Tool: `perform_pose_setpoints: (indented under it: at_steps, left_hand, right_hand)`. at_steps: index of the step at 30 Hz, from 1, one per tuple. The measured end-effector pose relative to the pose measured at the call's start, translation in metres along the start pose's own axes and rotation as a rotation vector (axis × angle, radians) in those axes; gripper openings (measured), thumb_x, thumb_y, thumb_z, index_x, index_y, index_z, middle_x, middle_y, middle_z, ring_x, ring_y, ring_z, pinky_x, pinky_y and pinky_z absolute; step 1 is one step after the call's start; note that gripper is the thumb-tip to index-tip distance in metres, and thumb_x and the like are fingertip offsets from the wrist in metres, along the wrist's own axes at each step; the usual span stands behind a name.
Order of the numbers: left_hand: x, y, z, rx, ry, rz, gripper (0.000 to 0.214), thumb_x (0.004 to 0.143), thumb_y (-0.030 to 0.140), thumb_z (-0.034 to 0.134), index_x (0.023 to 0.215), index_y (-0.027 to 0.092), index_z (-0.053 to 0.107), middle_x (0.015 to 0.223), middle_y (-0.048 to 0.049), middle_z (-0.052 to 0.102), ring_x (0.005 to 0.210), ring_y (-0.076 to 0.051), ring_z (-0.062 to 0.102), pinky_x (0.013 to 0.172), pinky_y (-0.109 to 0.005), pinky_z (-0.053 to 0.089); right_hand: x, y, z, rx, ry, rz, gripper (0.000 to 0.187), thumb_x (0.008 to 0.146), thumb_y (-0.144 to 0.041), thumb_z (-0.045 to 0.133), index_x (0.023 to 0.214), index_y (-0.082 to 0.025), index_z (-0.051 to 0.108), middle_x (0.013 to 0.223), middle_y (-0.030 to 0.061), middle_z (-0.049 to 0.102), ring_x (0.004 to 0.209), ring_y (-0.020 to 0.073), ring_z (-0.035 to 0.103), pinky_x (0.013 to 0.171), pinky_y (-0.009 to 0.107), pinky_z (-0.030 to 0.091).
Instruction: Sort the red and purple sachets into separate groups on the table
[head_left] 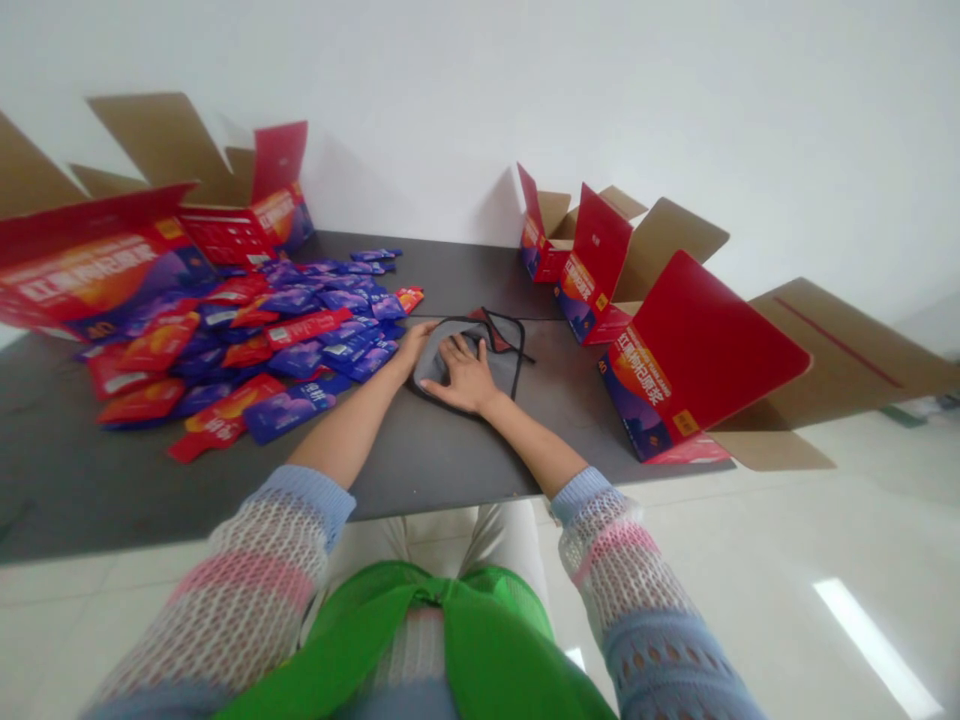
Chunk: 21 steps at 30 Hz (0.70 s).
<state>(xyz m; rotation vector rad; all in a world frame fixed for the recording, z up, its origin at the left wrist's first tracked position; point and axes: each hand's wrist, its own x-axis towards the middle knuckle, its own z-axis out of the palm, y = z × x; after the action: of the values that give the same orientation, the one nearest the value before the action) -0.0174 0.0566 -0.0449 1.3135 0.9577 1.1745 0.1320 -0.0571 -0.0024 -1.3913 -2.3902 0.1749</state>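
Observation:
A grey cloth piece with black trim [506, 365], rounded on the left and with a thin black loop at its right, lies on the dark table in front of me. I cannot tell exactly what kind of item it is. My left hand [417, 348] grips its left edge, with some fingers hidden. My right hand [466, 376] lies flat on top of the cloth, fingers spread. A small reddish patch shows near the loop. Just left of my left hand is a heap of blue and red sachets [300, 340].
Open red cartons stand on the left, a near one [112, 265] and a far one [281, 215]. More open cartons line the right side: a near one [660, 370], a middle one [592, 275] and a far one [541, 240]. The dark table [420, 470] ends close to my body.

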Motion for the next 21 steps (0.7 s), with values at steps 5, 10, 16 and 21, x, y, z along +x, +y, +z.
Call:
perform_pose_setpoints:
  at_steps: [5,10,16,21]
  left_hand:
    - [-0.003,0.0,-0.001,0.124,0.095,0.019,0.024,0.068,0.029,0.067,0.086,0.013,0.068,0.089,-0.0063,0.074,0.101,-0.028,0.067,0.096,-0.035,0.05]
    - [-0.011,0.007,0.002,0.194,0.135,0.027,0.016,0.078,0.027,0.061,0.089,0.016,0.064,0.092,-0.0062,0.069,0.104,-0.025,0.063,0.095,-0.032,0.048]
    - [-0.017,0.012,0.007,0.132,0.129,0.001,0.035,0.082,0.025,0.066,0.115,0.016,0.059,0.086,-0.003,0.065,0.083,-0.018,0.061,0.085,-0.032,0.05]
    - [-0.015,0.014,0.009,0.045,0.053,-0.091,0.046,0.083,0.03,0.07,0.125,0.014,0.059,0.087,-0.0054,0.067,0.08,-0.02,0.063,0.079,-0.033,0.05]
  right_hand:
    - [-0.001,0.007,-0.014,0.036,-0.054,-0.121,0.08,0.091,-0.065,0.053,0.148,-0.009,0.045,0.153,0.0199,0.046,0.15,0.0303,0.028,0.123,0.056,0.009]
    - [-0.016,0.016,-0.037,0.004,-0.136,-0.261,0.056,0.098,-0.053,0.049,0.135,-0.013,0.06,0.135,0.015,0.063,0.133,0.0257,0.052,0.12,0.045,0.024]
    - [-0.027,0.024,-0.05,-0.133,-0.181,-0.127,0.05,0.1,-0.054,0.044,0.115,-0.014,0.071,0.115,0.0142,0.073,0.112,0.0265,0.063,0.104,0.039,0.04]
    - [-0.025,0.043,-0.048,-0.154,-0.137,0.007,0.065,0.098,-0.059,0.043,0.144,-0.015,0.052,0.147,0.0113,0.055,0.138,0.0299,0.044,0.118,0.045,0.025]
